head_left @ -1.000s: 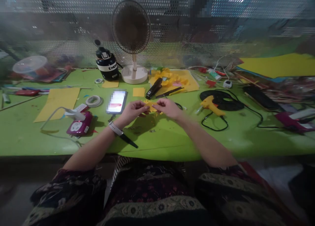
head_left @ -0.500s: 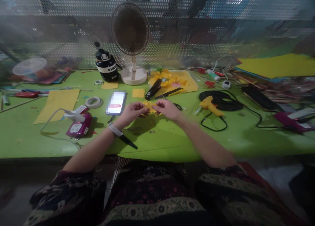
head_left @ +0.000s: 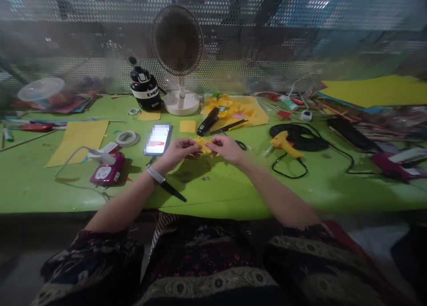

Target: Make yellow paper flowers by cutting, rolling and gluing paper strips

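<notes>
Both hands meet over the middle of the green table (head_left: 233, 186). My left hand (head_left: 178, 151) and my right hand (head_left: 226, 146) each pinch one end of a small yellow paper piece (head_left: 202, 144) held just above the table. The fingers of both hands are closed on it. A white watch sits on my left wrist. A phone (head_left: 158, 139) with a lit screen lies just left of my left hand. A black stapler (head_left: 207, 121) and a small yellow square (head_left: 188, 126) lie just beyond the hands.
A desk fan (head_left: 178, 57) and a black bottle (head_left: 146, 90) stand at the back. A yellow glue gun (head_left: 286, 143) with a coiled black cord lies to the right. On the left are a tape roll (head_left: 126, 138), a pink power strip (head_left: 106, 172) and a yellow sheet (head_left: 78, 139).
The hands have kept working the yellow paper piece in the same spot, with only slight finger movement. The view has shifted slightly.
</notes>
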`<state>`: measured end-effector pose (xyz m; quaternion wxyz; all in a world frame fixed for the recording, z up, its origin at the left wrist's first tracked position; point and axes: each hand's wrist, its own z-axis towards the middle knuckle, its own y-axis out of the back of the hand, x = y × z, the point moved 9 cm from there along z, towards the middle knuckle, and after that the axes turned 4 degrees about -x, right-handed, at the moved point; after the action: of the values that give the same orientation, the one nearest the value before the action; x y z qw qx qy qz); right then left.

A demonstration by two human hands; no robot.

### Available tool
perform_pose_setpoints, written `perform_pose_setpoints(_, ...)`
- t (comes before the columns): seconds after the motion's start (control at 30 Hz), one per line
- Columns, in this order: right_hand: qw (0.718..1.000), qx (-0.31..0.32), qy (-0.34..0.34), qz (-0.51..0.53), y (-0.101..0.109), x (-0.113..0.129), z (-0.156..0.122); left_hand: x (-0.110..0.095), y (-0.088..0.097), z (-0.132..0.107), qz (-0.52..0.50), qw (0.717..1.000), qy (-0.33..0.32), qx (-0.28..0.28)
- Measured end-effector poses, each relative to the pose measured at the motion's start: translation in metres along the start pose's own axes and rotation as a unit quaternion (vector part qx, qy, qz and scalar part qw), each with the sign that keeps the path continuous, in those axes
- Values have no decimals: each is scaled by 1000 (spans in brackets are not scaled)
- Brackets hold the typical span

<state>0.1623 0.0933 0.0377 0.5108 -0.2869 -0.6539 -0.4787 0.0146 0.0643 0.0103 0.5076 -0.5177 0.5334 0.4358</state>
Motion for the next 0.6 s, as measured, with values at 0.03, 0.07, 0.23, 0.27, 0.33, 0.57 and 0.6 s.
perform_pose_setpoints(0.03, 1000, 1, -1, 2, 0, 0, 0, -1, 0, 0, 3, 1000, 0, 1)
perform_pose_setpoints(0.07, 1000, 2, 0, 4, -1, 1, 0, -1, 0, 0, 5, 1000, -1, 2)
perform_pose_setpoints(0.23, 999, -29, 11, 10, 16, 3, 5, -6, 7, 2, 1, 1000, 4, -29)
perform_pose_setpoints(0.27, 999, -48, 17, 11, 25, 3, 7, -6, 9, 2, -3, 999, 7, -40)
perform_pose_setpoints(0.33, 995, -94, 37, 13, 47, 6, 10, -7, 13, 3, -8, 998, 16, -57)
perform_pose_setpoints(0.57, 980, -186, 46, 48, 101, -3, 25, 0, 26, 8, -22, 995, 43, -82)
perform_pose_setpoints(0.6, 982, -178, 37, 46, 100, -5, 28, 0, 28, 9, -23, 995, 42, -87)
